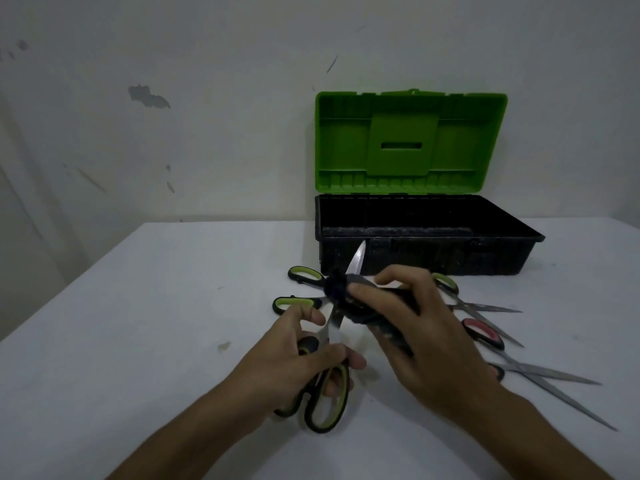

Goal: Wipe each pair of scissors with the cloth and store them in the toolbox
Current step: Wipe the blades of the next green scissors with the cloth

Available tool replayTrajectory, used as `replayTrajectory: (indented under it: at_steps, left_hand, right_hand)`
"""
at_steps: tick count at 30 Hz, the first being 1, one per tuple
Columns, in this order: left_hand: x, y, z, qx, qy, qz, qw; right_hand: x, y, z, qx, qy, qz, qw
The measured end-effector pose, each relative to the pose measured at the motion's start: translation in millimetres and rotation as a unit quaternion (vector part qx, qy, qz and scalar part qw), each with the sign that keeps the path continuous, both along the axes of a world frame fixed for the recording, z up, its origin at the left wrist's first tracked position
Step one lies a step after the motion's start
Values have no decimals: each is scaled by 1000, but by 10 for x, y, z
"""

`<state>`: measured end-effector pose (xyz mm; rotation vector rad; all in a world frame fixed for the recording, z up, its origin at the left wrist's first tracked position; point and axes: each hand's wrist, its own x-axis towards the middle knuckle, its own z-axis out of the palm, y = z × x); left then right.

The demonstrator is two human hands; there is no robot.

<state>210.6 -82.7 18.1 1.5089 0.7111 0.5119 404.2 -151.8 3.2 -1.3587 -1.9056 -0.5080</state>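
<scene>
My left hand (pixel 298 355) grips a pair of green-handled scissors (pixel 327 400) by the handles, blades pointing up and away toward the toolbox. My right hand (pixel 419 327) holds a dark cloth (pixel 349 299) wrapped around the middle of the blades; the bare tip (pixel 358 256) sticks out above it. The toolbox (pixel 429 258) stands behind with its black tray open and its green lid (pixel 410 143) upright against the wall.
Another green-handled pair (pixel 301 289) lies on the white table behind my hands. To the right lie a green-handled pair (pixel 474 299), a red-handled pair (pixel 485 332) and a long open pair (pixel 554 386). The wall rises close behind the toolbox.
</scene>
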Motion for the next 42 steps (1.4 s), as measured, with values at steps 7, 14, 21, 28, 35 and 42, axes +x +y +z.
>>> replayTrajectory:
  at_steps: [7, 14, 21, 28, 35, 42]
  left_hand:
    - [-45, -57, 129, 19, 6, -49, 999]
    - [-75, -36, 144, 4, 36, -109, 993]
    - [-35, -50, 164, 8, 12, -55, 998]
    - [-78, -21, 195, 39, 17, -64, 997]
    - [-108, 61, 200, 61, 37, -58, 996]
    - [109, 290, 511, 102, 13, -37, 994]
  right_hand:
    - [85, 82, -45, 78, -113, -28, 990]
    - [453, 139, 27, 67, 1, -171, 983]
    - [100, -12, 10, 57, -66, -2, 996]
    - [164, 54, 16, 38, -134, 23, 990]
    - [384, 287, 72, 43, -89, -75, 992]
    - [1028, 593, 349, 2, -20, -191, 981]
